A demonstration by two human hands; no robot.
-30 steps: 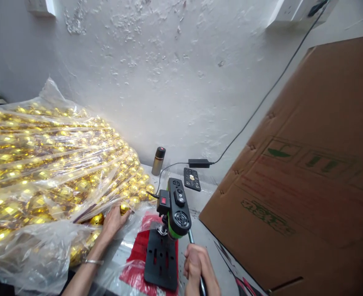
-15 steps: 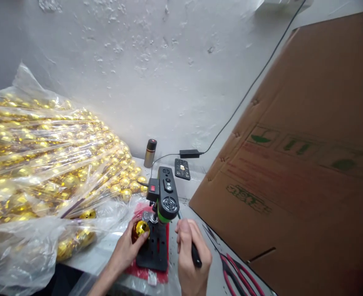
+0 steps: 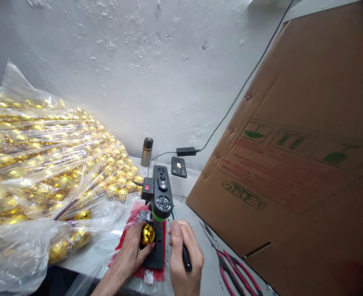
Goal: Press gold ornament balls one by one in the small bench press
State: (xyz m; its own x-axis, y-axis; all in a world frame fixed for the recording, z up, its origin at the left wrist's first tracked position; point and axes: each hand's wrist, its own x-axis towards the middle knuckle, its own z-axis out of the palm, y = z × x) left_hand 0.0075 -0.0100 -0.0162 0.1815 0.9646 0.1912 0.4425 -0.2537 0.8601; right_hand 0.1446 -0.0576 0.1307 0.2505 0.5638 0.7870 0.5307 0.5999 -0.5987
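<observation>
A small black and green bench drill press (image 3: 159, 196) stands on a black base plate (image 3: 158, 255) over a red sheet (image 3: 126, 236). My left hand (image 3: 131, 254) holds a shiny gold ball (image 3: 147, 234) on the base plate, right under the drill head. My right hand (image 3: 183, 258) is wrapped round the press's black lever handle (image 3: 186, 258). To the left lies a large clear plastic bag of gold balls (image 3: 45, 164).
A big cardboard sheet (image 3: 292, 164) leans along the right side. Red-handled pliers (image 3: 233, 271) lie at its foot. A small metal bottle (image 3: 146, 151), a black remote-like pad (image 3: 179, 166) and a power adapter (image 3: 186, 151) with cable sit by the white wall.
My left hand left the bag with a gold ball and brought it onto the base plate under the drill head. My right hand stayed on the lever. The view dropped lower.
</observation>
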